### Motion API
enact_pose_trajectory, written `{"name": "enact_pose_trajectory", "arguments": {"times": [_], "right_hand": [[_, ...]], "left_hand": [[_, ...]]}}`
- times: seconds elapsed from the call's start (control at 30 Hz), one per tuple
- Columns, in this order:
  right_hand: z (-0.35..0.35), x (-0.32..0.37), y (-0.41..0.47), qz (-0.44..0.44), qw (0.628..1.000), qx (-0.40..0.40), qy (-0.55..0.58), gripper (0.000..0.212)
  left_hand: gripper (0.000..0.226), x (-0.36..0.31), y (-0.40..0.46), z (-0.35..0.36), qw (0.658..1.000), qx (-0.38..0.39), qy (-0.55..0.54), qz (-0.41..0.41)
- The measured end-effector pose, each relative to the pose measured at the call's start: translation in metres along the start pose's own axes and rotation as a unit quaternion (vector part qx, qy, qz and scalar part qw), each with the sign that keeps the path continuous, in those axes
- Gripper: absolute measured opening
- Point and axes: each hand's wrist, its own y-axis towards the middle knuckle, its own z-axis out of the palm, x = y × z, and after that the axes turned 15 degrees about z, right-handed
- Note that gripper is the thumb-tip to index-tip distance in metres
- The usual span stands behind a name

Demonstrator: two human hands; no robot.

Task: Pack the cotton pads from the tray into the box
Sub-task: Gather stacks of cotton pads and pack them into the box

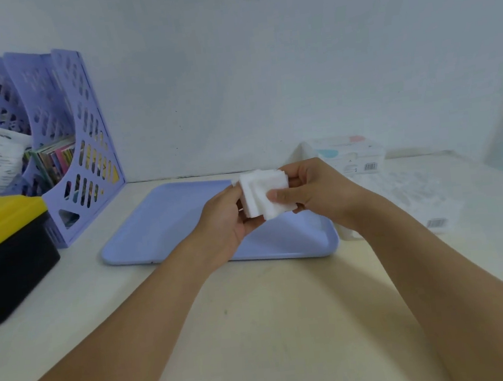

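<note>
toolbox (8,247): black with a yellow lid, far left of the tray, out of the way.
file rack (62,142): lilac, holding booklets, behind the toolbox and left of the tray.
tray (167,227): lilac, flat on the table; its visible surface shows no pads left, though the hands hide part of it.
left hand (225,221): over the tray's right half, fingers curled on the left edge of the pads.
pads (264,193): a small white stack, fanned and uneven, held above the tray between both hands.
right hand (315,189): thumb pressed on the stack's front face, fingers curled behind it; the firmer hold of the 2, I judge.
box (349,155): white with pastel print, behind and right of the tray, just beyond the right hand; its opening cannot be made out.
wrapper (409,195): clear printed plastic lying flat, right of the tray.
coming move: the box lies right of and behind the pads, nearest the right hand; nothing stands between, but the fanned stack probably needs squaring first.
</note>
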Motion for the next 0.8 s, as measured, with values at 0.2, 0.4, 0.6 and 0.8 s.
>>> {"name": "enact_pose_trajectory", "arguments": {"times": [0.2,0.4,0.6,0.8], "right_hand": [[-0.003,-0.004,0.004,0.008,1.0,-0.005,-0.022,0.018],[-0.004,-0.004,0.004,0.013,0.999,-0.011,-0.028,0.014],[-0.001,-0.005,0.005,0.028,0.999,-0.029,-0.011,0.018],[0.008,-0.005,0.007,0.022,0.994,-0.1,0.023,0.021]], "left_hand": [[0.033,-0.001,-0.003,0.004,1.0,0.007,0.003,-0.004],[0.033,-0.001,-0.002,0.001,1.0,0.007,0.003,-0.008],[0.051,0.0,-0.003,0.004,0.999,0.032,-0.016,-0.021],[0.028,0.006,-0.003,0.004,0.999,0.009,0.043,0.012]]}}
